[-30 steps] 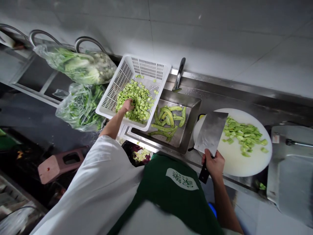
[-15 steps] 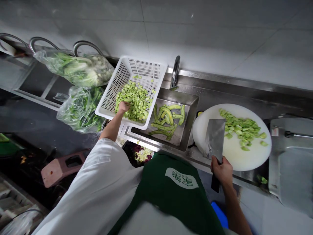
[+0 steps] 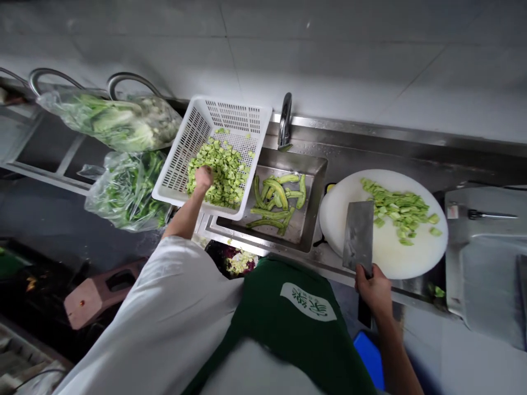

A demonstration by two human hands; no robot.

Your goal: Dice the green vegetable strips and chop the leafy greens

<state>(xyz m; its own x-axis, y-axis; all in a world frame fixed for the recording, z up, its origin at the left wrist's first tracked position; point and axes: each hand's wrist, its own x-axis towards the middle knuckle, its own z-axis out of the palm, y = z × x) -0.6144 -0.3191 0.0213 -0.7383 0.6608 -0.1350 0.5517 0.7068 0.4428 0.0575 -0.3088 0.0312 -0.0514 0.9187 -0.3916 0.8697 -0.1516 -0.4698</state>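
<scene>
My left hand [image 3: 204, 177] is inside the white plastic basket [image 3: 261, 137], over a heap of chopped green pieces [image 3: 224, 173]. Its fingers curl down toward the pieces, and their tips are hidden. My right hand [image 3: 374, 285] is wrapped round the dark handle of a cleaver [image 3: 358, 233], whose broad blade overlaps the left part of a round white cutting board [image 3: 407, 260]. Sliced green pieces [image 3: 399, 206] lie on the board, right of the blade. Between basket and board, long peeled green strips [image 3: 278, 193] rest in the steel sink [image 3: 310, 219].
A faucet [image 3: 285, 120] rises behind the sink. Bagged vegetables [image 3: 119, 118] and a second bag of greens [image 3: 132, 189] lie left of the basket. Scraps fill a bin [image 3: 239, 259] below the counter edge. A grey tray [image 3: 489, 263] stands right of the board.
My left hand has shifted slightly up and left over the heap. The cleaver blade has turned a little on the board. The whole view has shifted slightly.
</scene>
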